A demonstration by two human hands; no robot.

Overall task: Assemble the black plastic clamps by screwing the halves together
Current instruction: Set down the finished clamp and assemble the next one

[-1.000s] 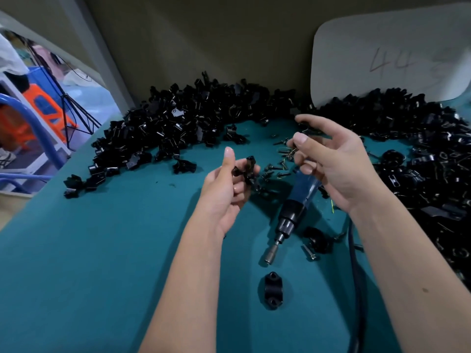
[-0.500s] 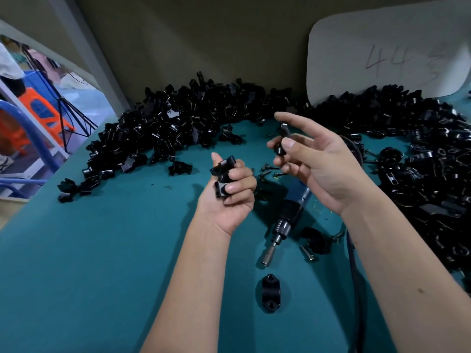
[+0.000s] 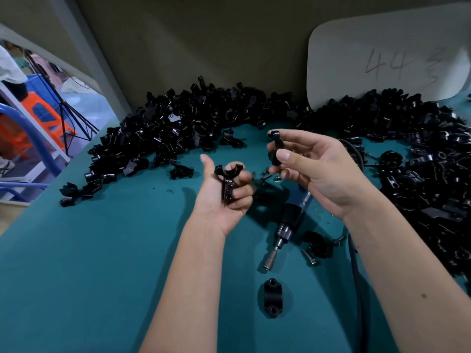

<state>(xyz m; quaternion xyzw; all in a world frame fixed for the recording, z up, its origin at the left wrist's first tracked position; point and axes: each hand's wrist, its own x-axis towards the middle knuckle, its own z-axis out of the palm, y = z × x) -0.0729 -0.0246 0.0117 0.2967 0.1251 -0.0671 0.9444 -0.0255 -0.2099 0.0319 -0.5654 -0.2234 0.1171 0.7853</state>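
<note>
Clamp halves: glossy black plastic, each with a half-round saddle and flat ears. Loose stock lies in two heaps on the teal table (image 3: pixel 89 250), one pile (image 3: pixel 178 128) in the upper centre-left of the frame, a second pile (image 3: pixel 420 154) running down the right edge.

Left hand (image 3: pixel 224 192), frame centre: palm up, thumb raised straight, fingers curled round a clamp half (image 3: pixel 227 178) with its saddle opening upward above the fingers. The lower part of the piece sits in the fist; whether it is one piece or two stacked I cannot tell.

Right hand (image 3: pixel 313 169), right of centre and slightly higher: palm toward the camera, thumb and forefinger pinching a second clamp half (image 3: pixel 275 149) held on edge, other fingers loosely bent. The two held pieces are apart, not touching.

On the table below the hands: a powered screwdriver (image 3: pixel 288 225) lying tilted, bit toward the lower left, its upper body hidden behind the right wrist. Its cable (image 3: pixel 356 289) runs down along the right forearm and is cut off by the frame bottom. A lone cap piece (image 3: pixel 272 298) with two holes lies lower centre. A loose screw (image 3: pixel 309 258) lies just right of the bit; small screws (image 3: pixel 265 175) between the hands are hard to make out.

A white board (image 3: pixel 382 52) in the upper right carries a faint "44"; further marks are illegible.
</note>
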